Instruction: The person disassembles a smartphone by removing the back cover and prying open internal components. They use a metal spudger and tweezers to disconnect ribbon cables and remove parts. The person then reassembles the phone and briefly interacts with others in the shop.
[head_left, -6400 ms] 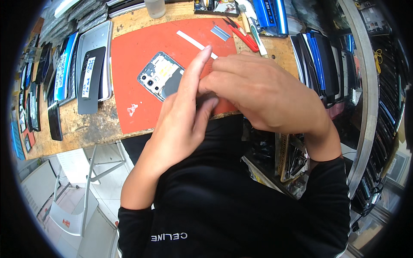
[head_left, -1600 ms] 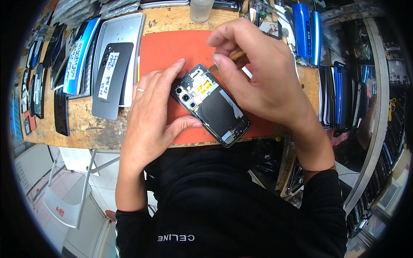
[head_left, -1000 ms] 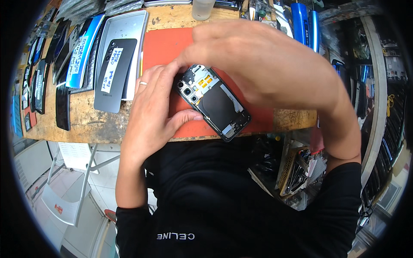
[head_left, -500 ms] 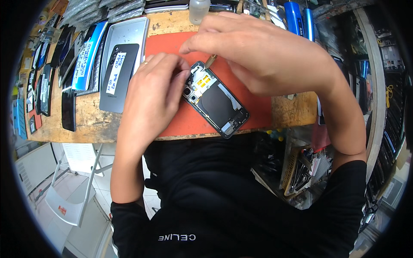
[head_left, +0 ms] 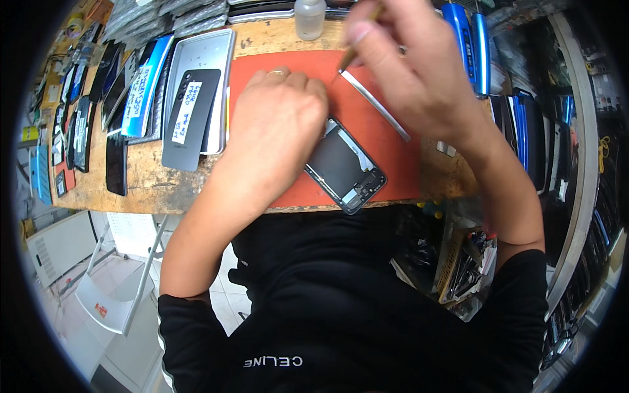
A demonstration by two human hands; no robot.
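Note:
An opened smartphone (head_left: 337, 160) lies slanted on an orange-red mat (head_left: 403, 173), its black battery and inner parts bare. My left hand (head_left: 278, 108) lies over its upper end, closed, with the fingers curled under and the fingertips hidden. That hand covers the camera area of the phone. My right hand (head_left: 419, 62), blurred, is raised above the mat, up and to the right of the phone. Between its thumb and fingers it grips a thin brown pointed tool (head_left: 348, 60), clear of the phone. A narrow silvery bar (head_left: 380, 108) lies on the mat below that hand.
Left of the mat, a dark grey phone back cover (head_left: 181, 147) with a handwritten label leans across a silver tray (head_left: 226, 49). Several phones and panels lie further left. A translucent bottle (head_left: 309, 23) stands at the back, with blue cylinders (head_left: 481, 52) to its right.
My right hand has lifted the brown tool up and away from the phone, uncovering the silvery bar. My left hand has moved right over the phone's upper end.

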